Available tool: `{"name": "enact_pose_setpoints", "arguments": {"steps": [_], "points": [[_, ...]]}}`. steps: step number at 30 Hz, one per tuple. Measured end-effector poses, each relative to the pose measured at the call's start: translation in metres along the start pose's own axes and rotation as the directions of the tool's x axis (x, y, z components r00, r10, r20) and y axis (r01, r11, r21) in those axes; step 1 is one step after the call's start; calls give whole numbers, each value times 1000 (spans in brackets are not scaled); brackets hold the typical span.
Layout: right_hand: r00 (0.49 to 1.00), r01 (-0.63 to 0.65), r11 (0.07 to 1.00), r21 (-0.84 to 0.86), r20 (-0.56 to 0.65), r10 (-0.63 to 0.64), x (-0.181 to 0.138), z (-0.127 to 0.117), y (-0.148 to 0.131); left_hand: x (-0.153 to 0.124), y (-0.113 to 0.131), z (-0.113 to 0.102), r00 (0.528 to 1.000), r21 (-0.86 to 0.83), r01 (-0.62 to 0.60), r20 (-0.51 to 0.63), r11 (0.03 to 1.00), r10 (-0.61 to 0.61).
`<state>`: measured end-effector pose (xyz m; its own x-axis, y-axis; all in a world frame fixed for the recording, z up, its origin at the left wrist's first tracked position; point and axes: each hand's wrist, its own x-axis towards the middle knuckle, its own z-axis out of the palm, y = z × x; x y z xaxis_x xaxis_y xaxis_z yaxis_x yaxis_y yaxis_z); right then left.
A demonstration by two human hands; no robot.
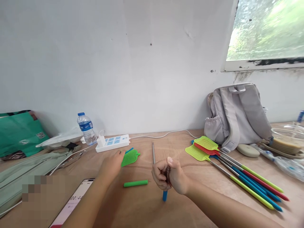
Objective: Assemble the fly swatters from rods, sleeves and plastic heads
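My right hand (169,175) is closed, thumb on top, around a blue handle (164,195) whose lower end sticks out beneath the fist. Some dark metal shows between the fingers. Just beyond that hand, a thin metal rod (153,152) points away toward the wall; whether the hand also touches it I cannot tell. My left hand (115,163) reaches to the left edge of a green fly swatter head (130,157), with a blue strip (129,150) showing beside it. Its fingertips are hidden. Between the hands and nearer me lies a green handle tube (136,183).
Several fly swatters (237,171) lie stacked at right, before a grey backpack (237,117). A power strip (112,143) and water bottle (85,128) stand back left. A phone (73,202) lies under my left forearm, near a grey-green bag (26,177). A drink cup (287,137) is far right.
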<state>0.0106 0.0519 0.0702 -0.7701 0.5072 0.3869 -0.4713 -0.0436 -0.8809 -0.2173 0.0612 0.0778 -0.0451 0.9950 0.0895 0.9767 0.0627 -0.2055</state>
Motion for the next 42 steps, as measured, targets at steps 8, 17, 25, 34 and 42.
{"name": "enact_pose_setpoints", "arguments": {"steps": [8,17,25,34,42], "points": [[1000,15,999,45,-26,-14,2,-4,-1,-9,-7,-51,964,-484,115,-157,868,-215],[996,-31,999,23,-81,33,0,-6,6,-23,-3,-70,986,-926,-48,-104,376,-132],[982,-58,876,-479,-184,-35,-15,-8,-48,-49,8,-92,996,-939,-69,-49,338,69],[984,106,-130,-986,123,-129,-42,7,-111,-67,22,-100,978,-935,-44,32,351,208],[965,158,-348,-924,218,-143,-41,4,-112,-67,26,-99,983,-826,-69,40,559,180]]}}
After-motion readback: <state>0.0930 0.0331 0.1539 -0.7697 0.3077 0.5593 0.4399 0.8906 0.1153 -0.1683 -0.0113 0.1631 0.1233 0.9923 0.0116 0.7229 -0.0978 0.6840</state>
